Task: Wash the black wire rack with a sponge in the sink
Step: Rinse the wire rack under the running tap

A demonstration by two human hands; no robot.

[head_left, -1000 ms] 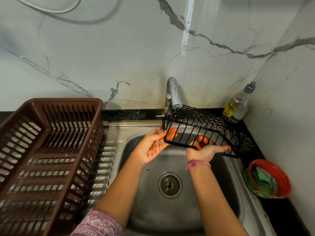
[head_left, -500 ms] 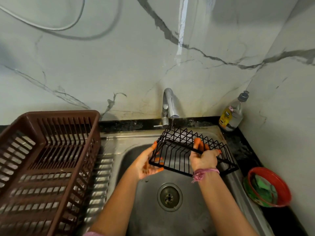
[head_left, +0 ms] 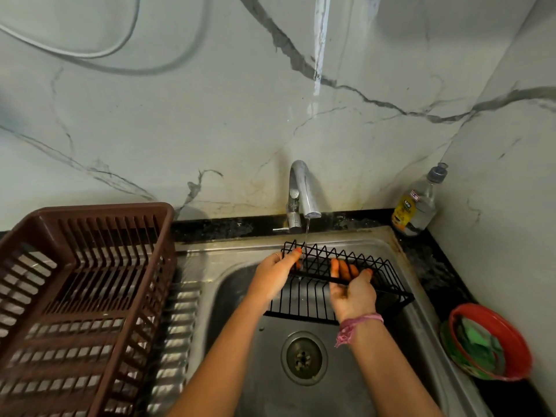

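The black wire rack (head_left: 388, 278) hangs over the steel sink (head_left: 234, 284), just below the tap (head_left: 304, 191). A thin stream of water falls from the tap onto the rack's far left edge. My left hand (head_left: 275, 276) grips the rack's left end, thumb on the top wire. My right hand (head_left: 350, 288) grips the front rail near the middle, fingers reaching inside. A green sponge (head_left: 478, 346) lies in the red bowl (head_left: 517, 359) at the right; neither hand holds it.
A brown plastic dish basket (head_left: 81, 296) fills the drainboard at the left. A soap bottle (head_left: 416, 203) stands in the back right corner. The drain (head_left: 304, 358) lies below the rack. Marble walls close in behind and on the right.
Both hands lowered the rack from in front of the tap down into the sink and turned it, so its zigzag back edge is under the running water. The camera tilted up.
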